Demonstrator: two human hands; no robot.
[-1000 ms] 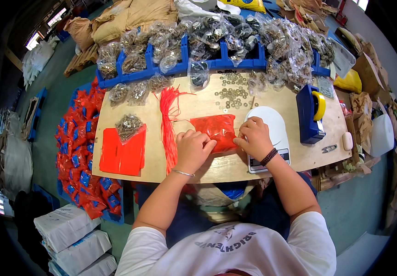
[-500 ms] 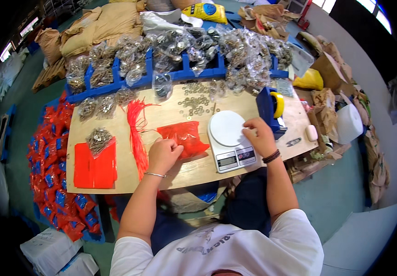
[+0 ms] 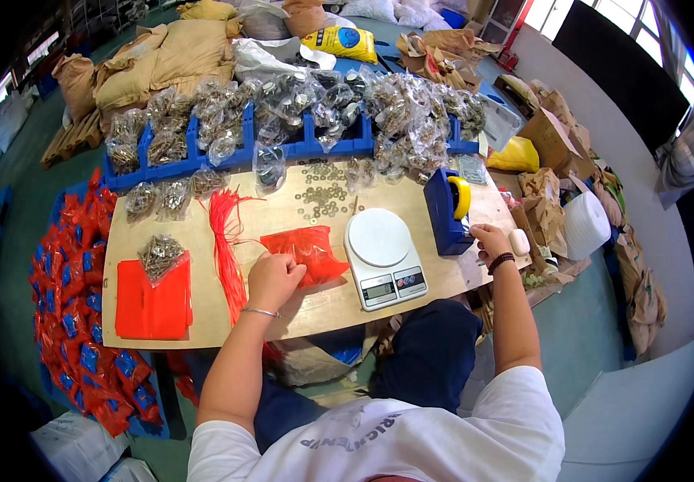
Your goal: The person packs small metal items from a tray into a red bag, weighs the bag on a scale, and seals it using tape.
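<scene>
A filled red plastic bag (image 3: 303, 247) lies at the middle of the table. My left hand (image 3: 276, 281) is closed on its left edge, the fingertips partly hidden. To the right, my right hand (image 3: 491, 243) reaches the front end of a blue tape dispenser (image 3: 443, 215), which carries a tape roll with a yellow core (image 3: 460, 198). Thumb and finger are pinched at that end; whatever is between them is too small to make out. Between my hands stands a white kitchen scale (image 3: 387, 277) with its round plate (image 3: 378, 238) bare.
Red strings (image 3: 225, 249) and a stack of flat red bags (image 3: 150, 309), topped by a clear bag of screws (image 3: 162, 257), lie left. Washers (image 3: 323, 197) are scattered ahead, before blue bins (image 3: 283, 150) of bagged hardware. A white oval object (image 3: 519, 242) sits by the right edge.
My right hand has left the scale's plate and moved right to the tape dispenser's front end. My left hand stays on the red bag. The whole view has shifted slightly.
</scene>
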